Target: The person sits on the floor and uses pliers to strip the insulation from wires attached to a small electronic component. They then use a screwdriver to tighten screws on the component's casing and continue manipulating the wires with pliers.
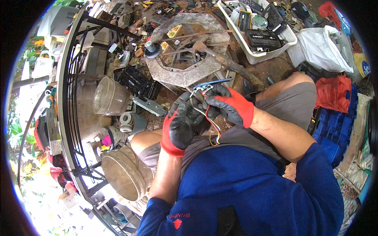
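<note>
Both my hands wear black-palmed work gloves with red backs and meet in front of my lap. Between them is a thin blue circuit board, tilted nearly edge-on, with pale parts on its underside. A bundle of red, yellow, white and dark wires hangs from it toward my lap. My right hand pinches the board's near side with thumb and fingers. My left hand, palm up, has its fingers curled at the wires just below the board; the fingertips are partly hidden.
Ahead is a worn octagonal frame with a hammer across it. A white bin of electronic parts and a white sack are at right. Left are a clear bucket, a dirty bucket and a metal rack.
</note>
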The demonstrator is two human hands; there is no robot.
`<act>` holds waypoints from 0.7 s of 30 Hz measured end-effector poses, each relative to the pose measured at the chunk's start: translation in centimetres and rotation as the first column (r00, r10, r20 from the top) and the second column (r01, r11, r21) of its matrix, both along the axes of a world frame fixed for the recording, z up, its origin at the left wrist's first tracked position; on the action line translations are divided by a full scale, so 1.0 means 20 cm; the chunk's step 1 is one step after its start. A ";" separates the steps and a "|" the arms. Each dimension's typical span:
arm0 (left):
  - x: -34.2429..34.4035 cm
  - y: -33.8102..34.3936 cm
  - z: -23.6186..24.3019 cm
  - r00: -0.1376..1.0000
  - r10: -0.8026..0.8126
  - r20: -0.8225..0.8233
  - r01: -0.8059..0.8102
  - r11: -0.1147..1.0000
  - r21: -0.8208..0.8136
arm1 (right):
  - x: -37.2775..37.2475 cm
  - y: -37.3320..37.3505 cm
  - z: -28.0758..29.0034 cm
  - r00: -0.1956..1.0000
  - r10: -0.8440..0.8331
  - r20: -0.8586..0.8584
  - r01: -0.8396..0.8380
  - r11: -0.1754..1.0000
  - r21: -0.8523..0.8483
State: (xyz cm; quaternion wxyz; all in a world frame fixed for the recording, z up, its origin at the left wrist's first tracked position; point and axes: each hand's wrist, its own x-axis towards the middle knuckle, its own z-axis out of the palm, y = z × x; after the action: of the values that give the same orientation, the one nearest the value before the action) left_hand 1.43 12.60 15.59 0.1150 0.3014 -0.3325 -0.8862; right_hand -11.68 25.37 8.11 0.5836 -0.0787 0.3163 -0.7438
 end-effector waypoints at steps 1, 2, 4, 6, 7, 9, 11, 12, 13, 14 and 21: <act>0.01 0.00 0.00 0.994 -0.045 0.100 0.051 0.997 -0.065 | 0.00 0.00 -0.01 1.000 -0.008 -0.020 0.008 1.000 -0.006; 0.02 0.00 -0.01 0.985 -0.118 0.124 0.133 0.984 -0.121 | 0.00 0.00 -0.02 0.999 -0.014 -0.041 0.014 1.000 -0.013; 0.06 0.00 -0.02 0.942 -0.195 0.274 0.269 0.926 -0.265 | 0.00 0.00 -0.03 0.987 -0.012 -0.162 0.011 1.000 -0.002; 0.08 0.02 -0.06 0.954 -0.177 0.243 0.259 0.895 -0.365 | 0.00 0.01 -0.02 0.954 -0.031 -0.299 0.032 0.999 -0.001; 0.09 0.03 -0.07 0.952 -0.179 0.248 0.268 0.879 -0.394 | 0.00 0.01 -0.02 0.926 -0.049 -0.375 0.050 0.999 -0.006; 0.10 0.00 -0.09 0.951 -0.122 0.285 0.255 0.832 -0.493 | 0.00 0.01 -0.02 0.939 -0.039 -0.343 0.043 0.999 0.003; 0.09 -0.02 -0.09 0.966 -0.105 0.238 0.221 0.813 -0.538 | 0.00 0.01 -0.01 0.993 0.012 -0.114 -0.015 0.999 -0.033; 0.08 -0.04 -0.09 0.985 -0.110 0.136 0.163 0.858 -0.487 | -0.01 0.02 -0.02 0.999 -0.004 -0.038 0.003 1.000 -0.028; 0.07 -0.06 -0.09 0.987 -0.083 0.135 0.137 0.874 -0.466 | -0.01 0.02 -0.02 0.999 -0.018 0.039 0.021 0.997 -0.073; 0.06 -0.09 -0.08 0.989 -0.057 0.134 0.111 0.889 -0.445 | -0.02 0.02 -0.03 0.993 -0.039 0.115 0.055 0.989 -0.139; 0.10 -0.23 -0.03 0.950 -0.205 0.235 0.284 0.879 -0.383 | -0.09 0.02 -0.05 0.968 0.047 0.248 -0.016 0.992 -0.126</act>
State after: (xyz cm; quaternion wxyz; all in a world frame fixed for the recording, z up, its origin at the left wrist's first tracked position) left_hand 3.53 7.91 15.03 0.0310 0.3075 -0.5568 -0.7710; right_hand -13.49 25.72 7.13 0.6245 -0.0249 0.1924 -0.7565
